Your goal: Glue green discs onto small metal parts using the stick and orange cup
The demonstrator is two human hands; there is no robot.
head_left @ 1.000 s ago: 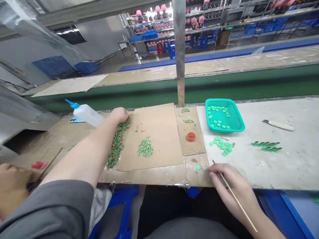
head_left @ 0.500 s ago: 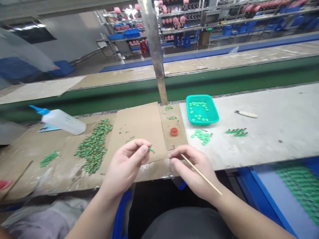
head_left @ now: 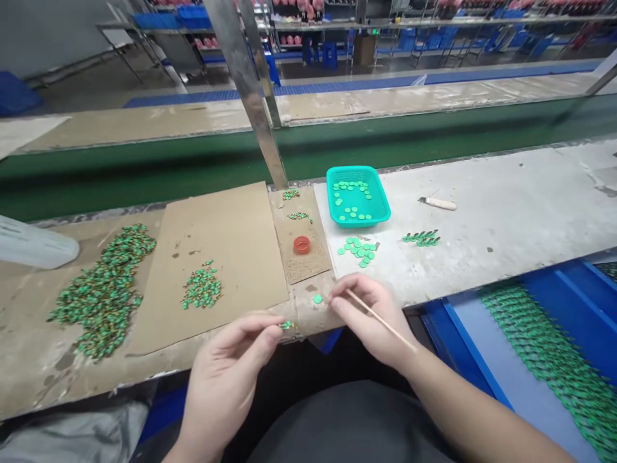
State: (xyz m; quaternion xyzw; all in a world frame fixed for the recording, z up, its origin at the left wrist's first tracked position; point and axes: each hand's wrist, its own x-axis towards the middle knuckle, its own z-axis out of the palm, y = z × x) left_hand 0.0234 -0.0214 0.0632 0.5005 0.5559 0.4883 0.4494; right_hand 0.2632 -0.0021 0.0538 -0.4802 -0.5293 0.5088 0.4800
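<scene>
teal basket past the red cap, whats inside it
The teal basket holds loose flat green discs, most along its far and near sides, with bare mesh between. Whether anything lies under the discs cannot be seen.

One teal basket, one red cap, one knife, two hands

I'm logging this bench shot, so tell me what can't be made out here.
- Small green piece in the left hand fingertips: too small to tell its shape, head view.
- White bottle: cut off by the left edge.
- Right hand holds a thin stick; its tip is hidden by fingers.
- Blue bin: cut off at the right edge.
</scene>
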